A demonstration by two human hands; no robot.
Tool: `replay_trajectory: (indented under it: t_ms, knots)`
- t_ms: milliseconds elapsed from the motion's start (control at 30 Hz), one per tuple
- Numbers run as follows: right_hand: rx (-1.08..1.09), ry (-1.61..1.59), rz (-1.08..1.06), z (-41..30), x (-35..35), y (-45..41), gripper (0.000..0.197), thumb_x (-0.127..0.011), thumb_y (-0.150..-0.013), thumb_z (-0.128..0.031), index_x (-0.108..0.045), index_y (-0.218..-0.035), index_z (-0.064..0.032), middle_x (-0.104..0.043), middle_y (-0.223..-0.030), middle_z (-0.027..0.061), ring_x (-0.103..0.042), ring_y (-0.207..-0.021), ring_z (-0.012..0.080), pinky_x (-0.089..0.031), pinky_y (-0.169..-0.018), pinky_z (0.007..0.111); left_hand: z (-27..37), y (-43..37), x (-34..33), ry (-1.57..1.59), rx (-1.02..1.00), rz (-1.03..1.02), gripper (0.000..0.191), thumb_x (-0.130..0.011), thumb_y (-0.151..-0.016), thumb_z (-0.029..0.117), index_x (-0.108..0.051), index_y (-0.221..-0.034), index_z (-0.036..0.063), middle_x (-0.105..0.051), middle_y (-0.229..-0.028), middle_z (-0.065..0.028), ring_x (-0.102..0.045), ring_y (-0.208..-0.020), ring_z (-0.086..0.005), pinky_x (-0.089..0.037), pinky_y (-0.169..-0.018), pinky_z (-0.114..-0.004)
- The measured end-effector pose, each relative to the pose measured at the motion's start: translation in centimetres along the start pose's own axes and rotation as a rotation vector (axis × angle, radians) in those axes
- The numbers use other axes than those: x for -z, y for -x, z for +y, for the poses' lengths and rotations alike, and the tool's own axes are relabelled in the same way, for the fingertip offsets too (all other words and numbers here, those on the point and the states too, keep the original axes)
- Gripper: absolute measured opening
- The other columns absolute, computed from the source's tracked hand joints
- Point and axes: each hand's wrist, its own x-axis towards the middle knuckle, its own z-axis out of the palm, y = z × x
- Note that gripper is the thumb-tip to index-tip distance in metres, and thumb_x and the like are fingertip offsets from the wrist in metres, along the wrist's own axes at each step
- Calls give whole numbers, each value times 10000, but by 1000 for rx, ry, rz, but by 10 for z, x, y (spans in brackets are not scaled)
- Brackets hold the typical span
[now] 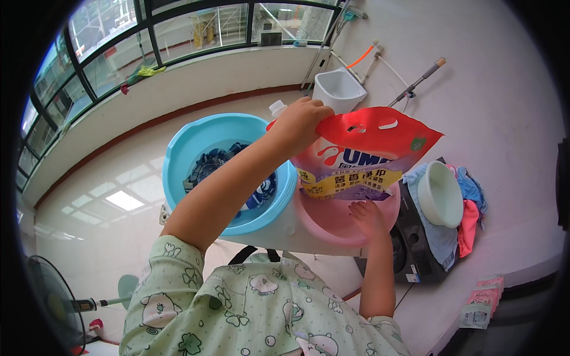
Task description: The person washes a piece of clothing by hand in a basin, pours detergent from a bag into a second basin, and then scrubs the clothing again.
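Observation:
My left hand (303,122) grips the top of a red and purple laundry detergent refill pouch (352,153), near its white spout cap (277,108). The pouch hangs tilted above a pink basin (329,222). Close under the pouch's lower edge is my right hand (368,217), fingers spread and palm up; whether the fingertips touch the pouch I cannot tell. To the left stands a blue plastic tub (178,147) with dark blue patterned cloth (213,162) lying in it, partly behind my left forearm.
A black washing machine (416,256) at the right bears clothes (427,222) and a pale green basin (438,193). A white bin (339,89) and mop handles stand by the far wall. A fan (55,307) is at lower left; small packets (483,298) lie at lower right.

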Motion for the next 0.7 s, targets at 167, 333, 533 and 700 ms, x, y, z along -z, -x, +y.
replay_trajectory:
  t_ms: [167,333,533,700]
  knots:
    - [669,398,281,-49,-60,58,465,-623,-762,-161,-406,-1152,-29,-471,-1129,141,-457,-1029,270,-349,-864,347,16,9,2,-40,-1,-38,370,-626,-588,0,-548,-941,76,-549,-869,-77,-505,-862,-280,-431,-750,-348]
    - [1571,1030,758,-91,-119,115,658,-666,-710,-138,-305,-1237,18,-366,-1240,180,-372,-1149,276,-282,-952,393,45,23,-11,-114,-91,-44,504,-639,-548,20,-465,-1021,39,-483,-910,-92,-466,-880,-270,-403,-779,-325]
    - [1851,1612,662,-83,-197,150,468,-642,-711,-187,-475,-1130,-62,-406,-1250,136,-282,-1228,325,-134,-1000,516,69,34,-38,-189,-156,74,520,-598,-645,115,-445,-1128,3,-469,-1023,-115,-445,-1003,-269,-368,-896,-376]
    - [1474,1907,458,-70,-199,122,309,-624,-719,-260,-595,-999,-134,-538,-1100,-7,-334,-1193,307,-66,-995,536,84,45,-41,-239,-201,156,421,-553,-683,124,-497,-1077,-12,-439,-1140,-134,-408,-1099,-266,-334,-944,-397]
